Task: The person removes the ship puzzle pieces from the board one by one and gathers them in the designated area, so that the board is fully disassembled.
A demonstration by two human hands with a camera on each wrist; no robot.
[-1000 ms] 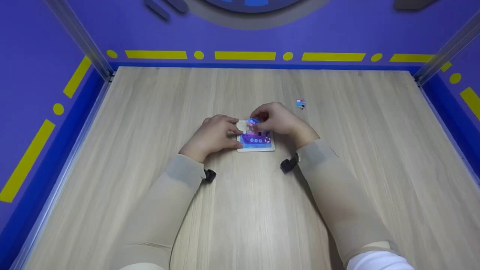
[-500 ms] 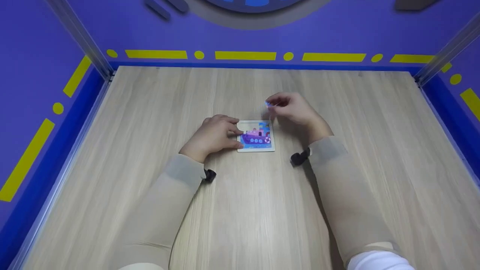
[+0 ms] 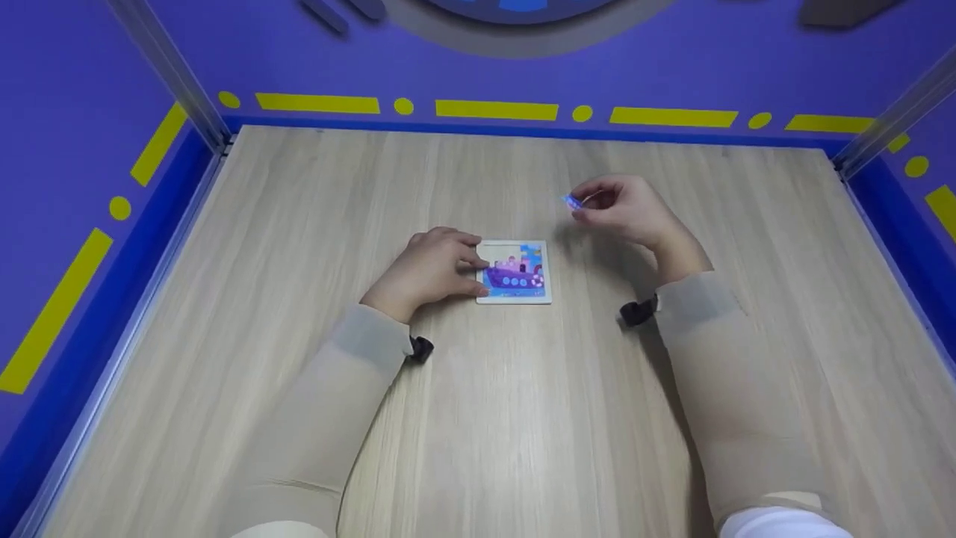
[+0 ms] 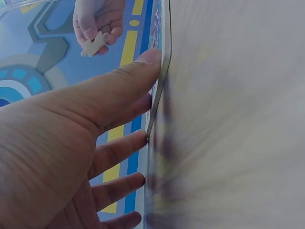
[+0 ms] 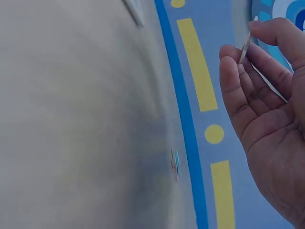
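Pinching a puzzle piece [image 3: 572,202], the right hand [image 3: 633,211] has left the tray [image 3: 501,252].

Puzzle board [image 3: 503,252], piece [image 5: 176,164] on table [image 3: 508,418]

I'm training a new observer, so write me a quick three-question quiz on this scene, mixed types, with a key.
1. Which hand pinches a puzzle piece?

2. True or false: the left hand is clear of the puzzle board.

3. In the head view, which part of the board shows bare, without printed picture?
A) lower right
B) upper left
C) bottom middle

Key:
1. The right hand.
2. False; its thumb touches the board.
3. B
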